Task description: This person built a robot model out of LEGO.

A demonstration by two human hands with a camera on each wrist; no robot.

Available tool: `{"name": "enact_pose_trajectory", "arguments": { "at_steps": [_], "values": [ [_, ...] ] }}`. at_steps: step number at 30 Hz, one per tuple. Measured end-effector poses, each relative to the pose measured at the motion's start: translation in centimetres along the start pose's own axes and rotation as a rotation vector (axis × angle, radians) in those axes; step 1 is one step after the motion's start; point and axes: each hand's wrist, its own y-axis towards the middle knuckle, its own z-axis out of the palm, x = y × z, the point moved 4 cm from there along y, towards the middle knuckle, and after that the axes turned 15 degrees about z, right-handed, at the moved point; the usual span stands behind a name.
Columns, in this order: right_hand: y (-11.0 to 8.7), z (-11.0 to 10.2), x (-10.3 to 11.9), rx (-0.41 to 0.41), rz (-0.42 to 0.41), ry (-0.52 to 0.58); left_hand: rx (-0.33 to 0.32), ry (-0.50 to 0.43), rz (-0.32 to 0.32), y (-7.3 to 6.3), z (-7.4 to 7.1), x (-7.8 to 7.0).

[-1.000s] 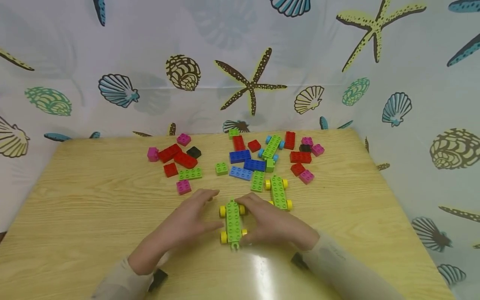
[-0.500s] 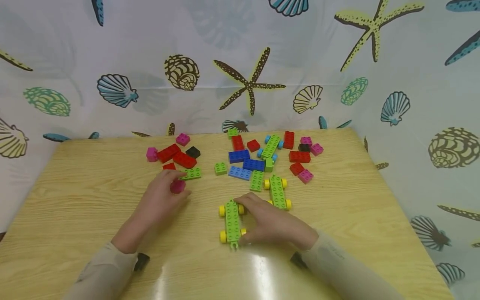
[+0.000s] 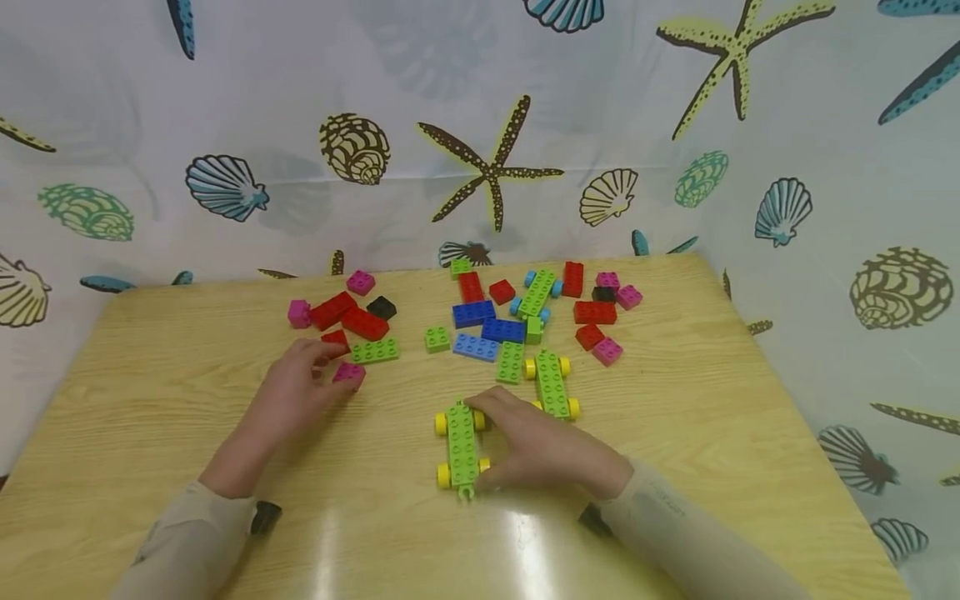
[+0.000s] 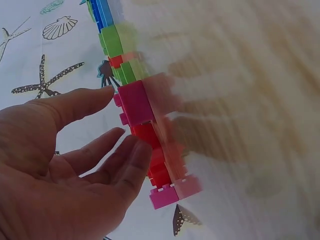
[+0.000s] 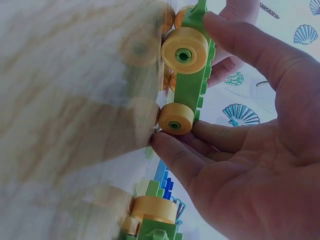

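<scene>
My left hand reaches to a pink brick on the table. In the left wrist view its curved fingers and thumb stand around the pink brick, with no clear grip. A red brick and a long green brick lie just beyond. My right hand holds a green toy car base with yellow wheels, which stands on the table. In the right wrist view the thumb meets one end of the car base and the fingertips the other.
A second car base with yellow wheels stands right beside the right hand. Behind it are a green base with blue wheels, blue bricks and several red, pink and green ones. A patterned cloth hangs at the table's back edge.
My left hand has gone from beside the car base, leftward and forward, to the pink brick. That brick now lies slightly nearer the left. The right hand stays at the car base.
</scene>
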Motion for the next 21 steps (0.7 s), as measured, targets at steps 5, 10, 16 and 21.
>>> {"name": "enact_pose_trajectory", "arguments": {
  "at_steps": [5, 10, 16, 21],
  "values": [
    [0.03, -0.12, -0.04, 0.003, 0.002, 0.0, 0.025, -0.008, 0.021, 0.28, 0.17, 0.19],
    [-0.01, -0.19, 0.03, 0.004, 0.007, -0.009, 0.051, -0.033, 0.019, 0.3, 0.37, 0.21],
    [0.09, -0.21, 0.05, 0.004, 0.005, -0.018, 0.075, -0.03, 0.008, 0.34, 0.6, 0.21],
    [0.17, -0.12, -0.08, 0.007, 0.005, -0.023, 0.078, -0.03, -0.002, 0.32, 0.73, 0.2]
  ]
}}
